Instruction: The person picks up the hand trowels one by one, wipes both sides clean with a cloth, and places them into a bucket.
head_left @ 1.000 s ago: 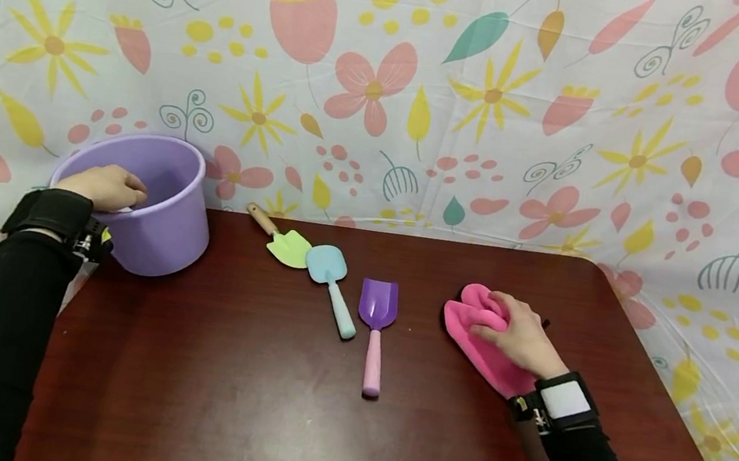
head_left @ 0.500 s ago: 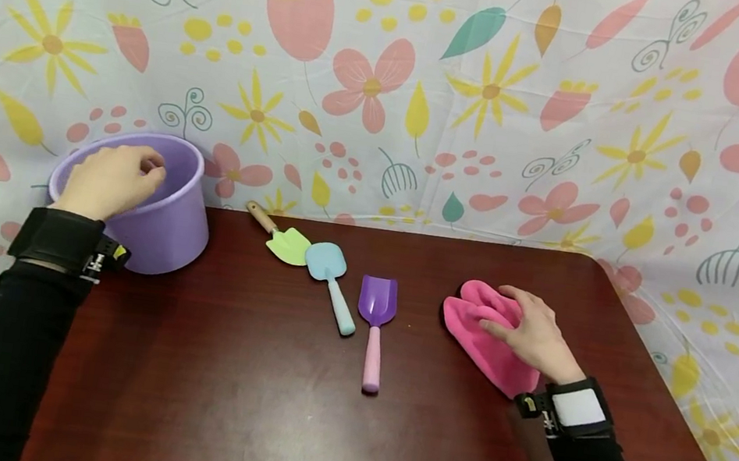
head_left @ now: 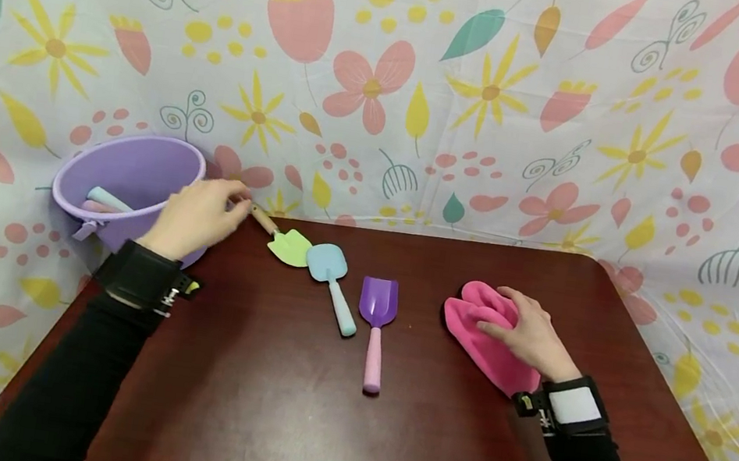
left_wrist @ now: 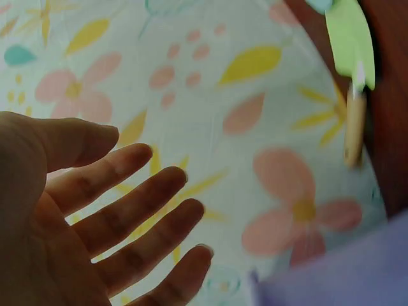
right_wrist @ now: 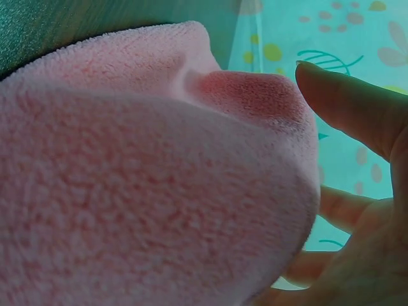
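My left hand [head_left: 197, 218] is in front of the lilac bucket's right side in the head view, its fingertips right by the wooden handle of a green trowel [head_left: 290, 248]. The left wrist view shows its fingers spread and holding nothing, with the trowel beyond. Inside the bucket [head_left: 171, 147] lie a light blue handle [head_left: 108, 198] and a pink one. At the right, my right hand [head_left: 534, 336] rests at a folded pink fuzzy cloth [head_left: 491, 346]. In the right wrist view the thumb lies at the cloth's edge, while the other fingers are partly hidden behind it.
A light blue shovel [head_left: 333, 288] lies beside the green trowel, its blade close to the trowel's tip. Right of it is a purple shovel [head_left: 379, 303] with a pink handle. A floral curtain [head_left: 389, 91] hangs behind the brown table [head_left: 285, 423].
My left hand has come out of the bucket and moved right to the green trowel's handle. The handles inside the bucket now show. My right hand has stayed at the pink cloth, fingers slightly looser.
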Tool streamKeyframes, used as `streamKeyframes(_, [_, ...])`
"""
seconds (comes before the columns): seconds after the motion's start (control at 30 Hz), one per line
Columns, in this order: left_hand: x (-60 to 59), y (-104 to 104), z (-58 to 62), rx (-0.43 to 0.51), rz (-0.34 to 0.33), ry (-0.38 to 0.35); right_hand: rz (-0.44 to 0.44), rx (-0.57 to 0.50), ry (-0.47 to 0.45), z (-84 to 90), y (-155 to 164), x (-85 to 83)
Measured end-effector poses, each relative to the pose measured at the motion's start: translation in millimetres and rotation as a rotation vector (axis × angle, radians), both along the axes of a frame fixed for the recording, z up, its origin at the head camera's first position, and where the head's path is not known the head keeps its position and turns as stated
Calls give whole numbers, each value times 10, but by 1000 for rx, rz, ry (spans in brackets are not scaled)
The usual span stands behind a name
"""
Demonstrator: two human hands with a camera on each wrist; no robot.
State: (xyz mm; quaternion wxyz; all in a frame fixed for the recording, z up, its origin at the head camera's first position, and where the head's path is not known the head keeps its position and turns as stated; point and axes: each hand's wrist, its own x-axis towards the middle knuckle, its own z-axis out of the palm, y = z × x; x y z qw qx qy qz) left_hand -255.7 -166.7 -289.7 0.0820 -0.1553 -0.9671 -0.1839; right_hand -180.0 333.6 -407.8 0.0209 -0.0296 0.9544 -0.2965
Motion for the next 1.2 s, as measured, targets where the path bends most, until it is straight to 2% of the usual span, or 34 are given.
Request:
streamKeyframes(0.1, [7, 183, -163, -15, -32, -32, 8, 11, -18, -24, -7, -14])
streamKeyframes(0.33, [53, 771, -558, 18, -141, -218, 7, 30, -46, -104, 6, -75])
streamKeyframes(0.5, [185, 1199, -815, 1, -195, -323, -2, 32, -78, -180, -13, -112])
streamKeyframes(0.63, [321, 1453, -939, -32, -184, -380, -3, 45, -77, -233, -19, -171])
streamKeyframes(0.77, [422, 1654, -1051, -66, -169, -400, 2, 70, -77, -271, -13, -240])
streamKeyframes(1.0, [564, 1919, -1271, -97, -104, -475, 7, 101, -95, -318, -30, -327])
streamKeyframes(1.13, [617, 2010, -1379, -152, -88, -473, 10, 108, -86, -335, -57, -348])
streamKeyframes(1.2, [633, 2027, -1419, -180, -85, -446, 16, 116, -73, -343, -75, -351])
